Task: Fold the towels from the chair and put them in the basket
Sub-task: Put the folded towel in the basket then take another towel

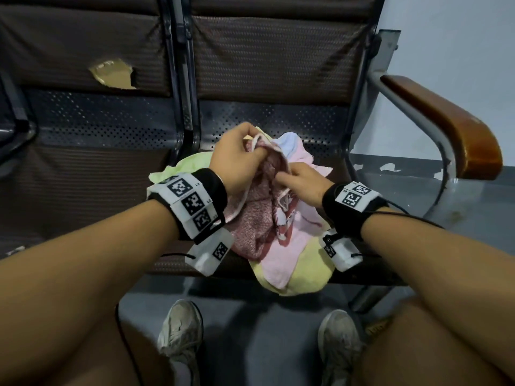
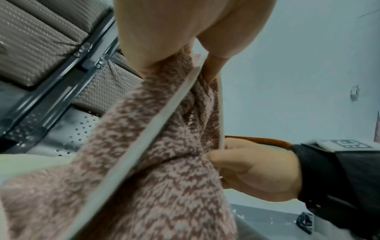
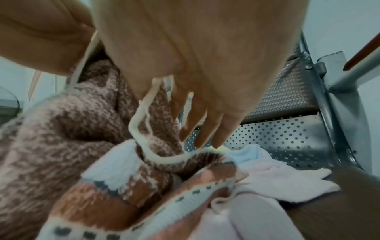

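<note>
A pink-brown mottled towel (image 1: 255, 218) with a cream hem hangs between my hands above the chair seat (image 1: 278, 118). My left hand (image 1: 256, 151) grips its bunched top edge; the left wrist view shows the left hand (image 2: 185, 53) curled on the fabric (image 2: 164, 146). My right hand (image 1: 281, 178) pinches the cream hem lower down, thumb against fingers (image 2: 218, 155). In the right wrist view the towel (image 3: 61, 138) drapes under the palm. Beneath lie a yellow towel (image 1: 301, 277), a pink towel (image 1: 281, 263), a light green one (image 1: 181, 167) and a pale blue one (image 1: 289, 142). No basket is in view.
The seat belongs to a row of metal chairs with brown padded backs (image 1: 273, 57). A wooden armrest (image 1: 446, 126) curves at the right. The neighbouring backrest has a torn hole (image 1: 114, 73). My knees and shoes (image 1: 181, 330) are on the grey floor in front.
</note>
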